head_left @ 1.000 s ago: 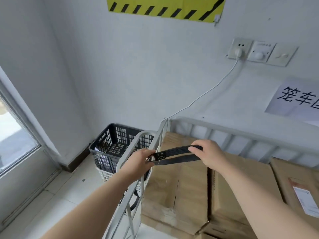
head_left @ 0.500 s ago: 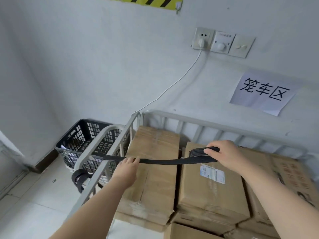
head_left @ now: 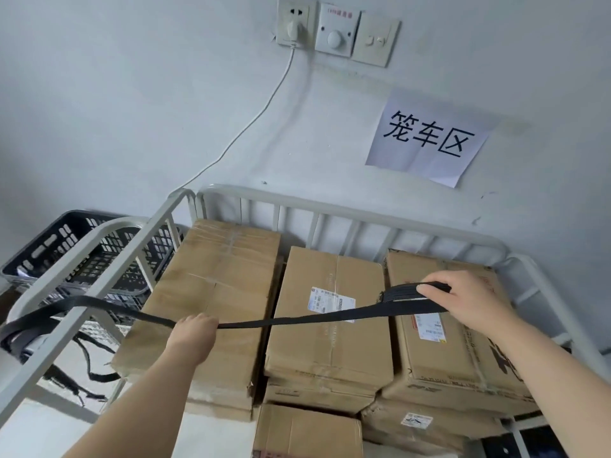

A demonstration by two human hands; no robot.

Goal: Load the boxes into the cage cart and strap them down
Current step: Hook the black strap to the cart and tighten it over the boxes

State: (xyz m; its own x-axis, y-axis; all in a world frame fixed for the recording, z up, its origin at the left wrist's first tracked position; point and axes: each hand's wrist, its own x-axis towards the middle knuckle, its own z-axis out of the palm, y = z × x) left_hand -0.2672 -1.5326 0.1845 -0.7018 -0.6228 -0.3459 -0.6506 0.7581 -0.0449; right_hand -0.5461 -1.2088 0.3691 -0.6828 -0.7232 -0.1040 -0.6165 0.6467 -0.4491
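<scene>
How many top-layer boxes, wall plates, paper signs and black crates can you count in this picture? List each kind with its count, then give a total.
Top-layer boxes: 3
Wall plates: 3
Paper signs: 1
Black crates: 1
Total: 8

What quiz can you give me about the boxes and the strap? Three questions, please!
1. True or false: the black strap stretches over the boxes.
2. The left hand grips the strap's middle. The right hand holds: A. a box; B. the strap's folded end; C. nothing.
3. How many boxes lie side by side on top in the cage cart?
Key: 1 true; 2 B; 3 three.
</scene>
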